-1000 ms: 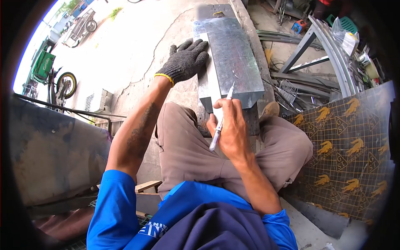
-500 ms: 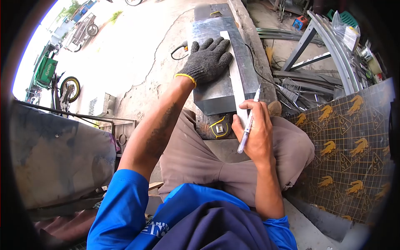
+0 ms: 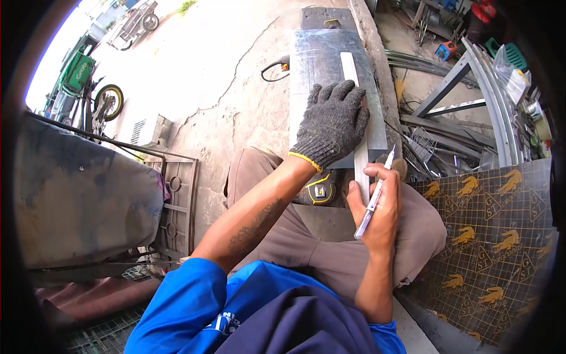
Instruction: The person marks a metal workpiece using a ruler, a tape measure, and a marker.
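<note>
A shiny sheet-metal piece lies lengthwise in front of me, with a long pale straight strip along its right part. My left hand, in a dark grey knit glove with a yellow cuff, lies flat over the strip and the metal, fingers extended. At the strip's near end is my bare right hand, its thumb and index finger beside the strip. That hand grips a slim marker pen, tip pointing up and away. Just below the metal, between my legs, sits a black and yellow tape measure.
A cable with an orange-marked end lies left of the metal. Metal frames and bars crowd the right, above a printed dark panel. To the left are a covered surface, a concrete block and a parked motorbike.
My left hand has slid toward me along the strip, closer to my right hand. The right hand keeps the pen at the near end. The whole view has shifted somewhat.
</note>
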Tool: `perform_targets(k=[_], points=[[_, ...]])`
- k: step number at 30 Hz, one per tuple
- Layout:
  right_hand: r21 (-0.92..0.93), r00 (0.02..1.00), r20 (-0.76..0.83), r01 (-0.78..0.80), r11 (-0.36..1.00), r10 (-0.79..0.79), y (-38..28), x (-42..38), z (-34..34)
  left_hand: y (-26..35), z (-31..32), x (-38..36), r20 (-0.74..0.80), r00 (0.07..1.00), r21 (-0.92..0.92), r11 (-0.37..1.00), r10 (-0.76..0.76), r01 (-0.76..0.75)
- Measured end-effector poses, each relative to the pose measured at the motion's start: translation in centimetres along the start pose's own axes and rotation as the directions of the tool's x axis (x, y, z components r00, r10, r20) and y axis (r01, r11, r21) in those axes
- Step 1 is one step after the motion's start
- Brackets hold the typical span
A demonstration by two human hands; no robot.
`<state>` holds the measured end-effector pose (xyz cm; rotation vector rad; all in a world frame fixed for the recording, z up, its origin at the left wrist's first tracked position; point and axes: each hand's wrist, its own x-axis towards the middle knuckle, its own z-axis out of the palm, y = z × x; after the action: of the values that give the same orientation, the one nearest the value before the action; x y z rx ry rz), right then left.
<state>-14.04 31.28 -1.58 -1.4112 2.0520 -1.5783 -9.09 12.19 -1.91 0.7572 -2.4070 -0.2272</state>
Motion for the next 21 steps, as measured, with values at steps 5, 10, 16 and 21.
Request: perform_targets(k=[5, 10, 16, 21], points=[[0.028, 1.000, -0.015, -0.010, 1.000, 0.011, 0.0, 0.1, 0.1, -0.4, -1.3, -0.2, 0.052, 0.999, -0.070, 0.998, -0.003, 0.006], [0.017, 0.998, 0.000, 0.057, 0.998, -0.057, -0.2, 0.7, -0.3, -3.3, -0.7, 2.6, 0.198, 0.978, 0.088, 0.993, 0.066, -0.084], [0.059, 0.996, 0.002, 0.087, 0.994, -0.087, 0.5, 0.9, -0.7, -6.6, 0.0, 3.9, 0.300, 0.945, 0.130, 0.977, 0.126, -0.171], [0.082, 0.994, 0.008, 0.106, 0.991, -0.107, 0.7, 0.8, -0.8, -7.2, 0.6, 3.4, 0.228, 0.947, 0.184, 0.945, 0.226, -0.269]])
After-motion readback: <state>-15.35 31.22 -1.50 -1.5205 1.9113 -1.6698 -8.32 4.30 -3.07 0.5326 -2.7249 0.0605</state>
